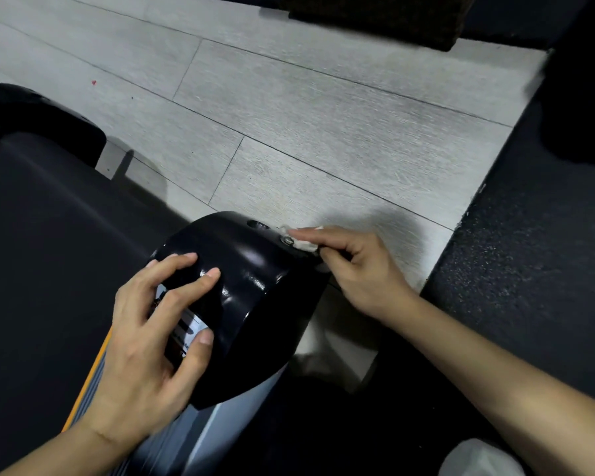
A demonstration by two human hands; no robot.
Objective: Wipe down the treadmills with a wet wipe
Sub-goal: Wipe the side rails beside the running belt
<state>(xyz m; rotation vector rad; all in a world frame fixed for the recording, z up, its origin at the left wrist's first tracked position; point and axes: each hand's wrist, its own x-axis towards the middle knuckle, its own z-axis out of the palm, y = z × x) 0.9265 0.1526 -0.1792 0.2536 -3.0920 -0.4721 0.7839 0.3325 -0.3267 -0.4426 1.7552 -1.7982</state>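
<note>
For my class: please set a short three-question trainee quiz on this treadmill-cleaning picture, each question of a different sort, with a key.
1. True or false: the left hand holds the wet wipe.
2. Multiple choice: where is the wipe pressed? A) on the grey plank floor; B) at the far edge of the glossy black end cap, by a small bolt; C) on the running belt.
3. Fill in: the left hand's spread fingers rest on the end cap and partly cover a ____.

Key
1. False; the right hand has it in its grip.
2. B
3. Label
</note>
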